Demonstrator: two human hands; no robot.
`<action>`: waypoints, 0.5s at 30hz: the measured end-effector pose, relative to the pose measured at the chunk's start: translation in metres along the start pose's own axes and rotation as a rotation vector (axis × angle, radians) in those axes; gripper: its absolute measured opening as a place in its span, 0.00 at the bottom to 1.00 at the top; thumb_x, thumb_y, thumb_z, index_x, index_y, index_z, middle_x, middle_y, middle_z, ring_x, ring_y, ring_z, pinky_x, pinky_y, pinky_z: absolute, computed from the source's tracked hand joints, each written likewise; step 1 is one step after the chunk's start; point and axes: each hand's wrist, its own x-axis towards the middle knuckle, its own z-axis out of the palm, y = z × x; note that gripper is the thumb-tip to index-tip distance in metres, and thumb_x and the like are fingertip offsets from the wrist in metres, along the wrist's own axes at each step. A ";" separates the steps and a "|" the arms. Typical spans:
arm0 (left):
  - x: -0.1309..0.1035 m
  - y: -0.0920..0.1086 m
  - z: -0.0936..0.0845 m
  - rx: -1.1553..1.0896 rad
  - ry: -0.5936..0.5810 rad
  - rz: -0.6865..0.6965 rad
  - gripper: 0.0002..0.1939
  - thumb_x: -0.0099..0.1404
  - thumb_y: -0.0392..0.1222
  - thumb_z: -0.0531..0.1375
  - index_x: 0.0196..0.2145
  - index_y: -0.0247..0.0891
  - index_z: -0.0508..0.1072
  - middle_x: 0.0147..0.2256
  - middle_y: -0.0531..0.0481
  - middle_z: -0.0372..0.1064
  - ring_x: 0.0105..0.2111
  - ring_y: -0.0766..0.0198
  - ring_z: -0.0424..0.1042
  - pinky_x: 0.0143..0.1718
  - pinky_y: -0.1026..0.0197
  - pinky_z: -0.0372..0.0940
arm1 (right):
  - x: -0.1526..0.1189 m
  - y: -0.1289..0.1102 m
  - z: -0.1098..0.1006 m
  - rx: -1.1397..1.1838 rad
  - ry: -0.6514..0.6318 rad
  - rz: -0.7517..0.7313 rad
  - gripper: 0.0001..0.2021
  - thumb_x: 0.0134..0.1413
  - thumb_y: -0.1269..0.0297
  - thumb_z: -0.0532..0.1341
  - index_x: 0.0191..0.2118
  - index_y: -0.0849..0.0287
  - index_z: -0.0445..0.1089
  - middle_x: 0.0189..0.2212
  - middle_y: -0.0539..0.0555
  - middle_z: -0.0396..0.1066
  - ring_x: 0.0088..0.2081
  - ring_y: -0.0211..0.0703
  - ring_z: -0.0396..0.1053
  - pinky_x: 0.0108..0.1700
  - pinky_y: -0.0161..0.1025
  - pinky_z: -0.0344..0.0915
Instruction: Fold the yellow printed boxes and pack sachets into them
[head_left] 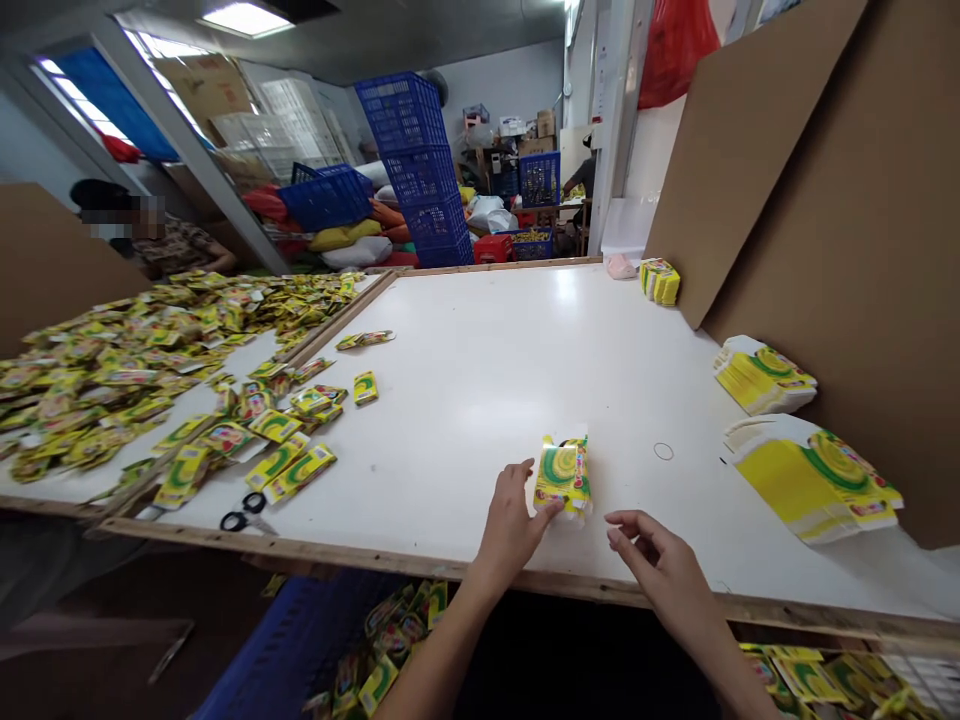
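Note:
A small stack of yellow and green printed cartons [562, 474] sits on the white table in front of me. My left hand [514, 515] grips its left side, with the thumb on the near edge and the fingers along the side. To the right of the stack, my right hand [660, 565] hovers with nothing in it, thumb and fingers curved and a little apart. Farther right lie two fanned piles of flat cartons, a nearer one [814, 485] and a smaller one [765, 375].
At left lie scissors [246, 513], loose filled packets [300, 470] and a large heap [135, 360] beyond a wooden strip. Cardboard sheets [757, 130] stand along the right side. A blue crate [277, 650] of packets is below the table edge. A person [180, 240] sits behind the heap.

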 end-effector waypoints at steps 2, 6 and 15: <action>-0.002 -0.002 0.004 0.014 0.022 -0.054 0.13 0.58 0.42 0.63 0.41 0.38 0.70 0.35 0.48 0.70 0.36 0.56 0.70 0.38 0.54 0.67 | 0.007 0.001 0.006 -0.001 0.070 -0.011 0.21 0.55 0.46 0.58 0.42 0.58 0.73 0.28 0.52 0.71 0.22 0.39 0.61 0.26 0.36 0.59; -0.003 -0.003 0.005 0.017 0.068 -0.089 0.07 0.62 0.42 0.60 0.28 0.39 0.67 0.26 0.53 0.65 0.27 0.62 0.65 0.30 0.60 0.60 | 0.017 -0.003 0.016 0.017 0.095 -0.047 0.21 0.56 0.45 0.56 0.42 0.58 0.73 0.30 0.52 0.70 0.21 0.38 0.58 0.25 0.36 0.57; -0.010 0.016 -0.011 -0.120 0.140 -0.024 0.14 0.66 0.43 0.55 0.24 0.39 0.65 0.25 0.53 0.61 0.28 0.64 0.62 0.31 0.62 0.58 | 0.022 -0.011 0.022 0.143 0.203 -0.028 0.22 0.54 0.45 0.59 0.42 0.60 0.74 0.19 0.48 0.65 0.21 0.39 0.59 0.24 0.35 0.59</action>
